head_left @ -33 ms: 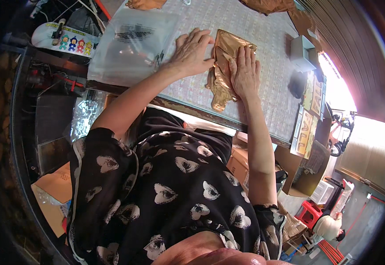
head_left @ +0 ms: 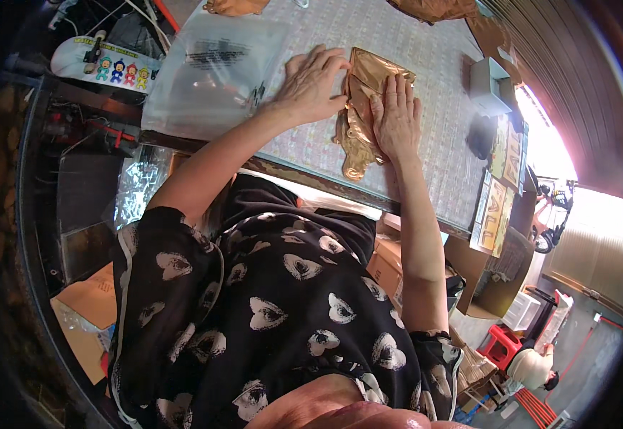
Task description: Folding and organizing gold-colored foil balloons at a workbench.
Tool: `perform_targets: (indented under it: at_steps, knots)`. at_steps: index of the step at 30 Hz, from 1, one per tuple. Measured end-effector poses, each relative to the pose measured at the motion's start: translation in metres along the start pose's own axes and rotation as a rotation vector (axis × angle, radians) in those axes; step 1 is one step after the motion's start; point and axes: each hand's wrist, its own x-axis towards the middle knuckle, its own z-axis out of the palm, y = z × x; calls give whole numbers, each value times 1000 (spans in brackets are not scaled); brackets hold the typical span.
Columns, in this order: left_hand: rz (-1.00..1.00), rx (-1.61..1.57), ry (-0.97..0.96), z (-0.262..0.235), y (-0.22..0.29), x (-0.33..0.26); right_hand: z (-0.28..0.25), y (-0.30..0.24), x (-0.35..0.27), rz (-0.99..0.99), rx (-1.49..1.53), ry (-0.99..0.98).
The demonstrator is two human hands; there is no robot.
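A shiny rose-gold foil piece (head_left: pixel 377 66), folded like a flat, uninflated foil balloon, lies on the table. Its crumpled, rounded end (head_left: pixel 355 166) reaches toward the table's near edge. My right hand (head_left: pixel 398 118) rests flat on the foil's right part, fingers stretched out and hiding some of it. At the foil's left edge is my left hand (head_left: pixel 310 87), its fingers apart and curved, with the fingertips and thumb at the edge. Left of that hand lies a clear plastic bag (head_left: pixel 208 86) with dark printing.
The tabletop (head_left: pixel 440 143) has a pale patterned cover. More copper-coloured foil (head_left: pixel 433 8) lies at the far edge. On the right stand a small open grey box (head_left: pixel 490 87) and printed packets (head_left: pixel 496 207). A skateboard deck (head_left: pixel 104 63) is at the far left. Someone in a light top (head_left: pixel 531 368) is at the lower right.
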Motion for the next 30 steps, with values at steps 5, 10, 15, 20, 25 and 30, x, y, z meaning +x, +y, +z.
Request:
perform_targets:
  at_steps: [5,10,15,20,25,30]
  knots:
    - [184,79,-8,-4,1,5,0,0,0,4,-4,-9]
    - [266,98,-118,-6,-5,10,-1,-1,0,12,0,-13]
    - [221,46,-189,-1,-14,9,-2,-3,1,10,17,3]
    - [207,75,-227,2,-15,11,-4,-3,1,11,24,-7]
    - [220,84,-229,3,-17,10,-1,-1,1,-5,16,5]
    - [220,108,-278,-3,-14,7,1,0,0,-6,18,23]
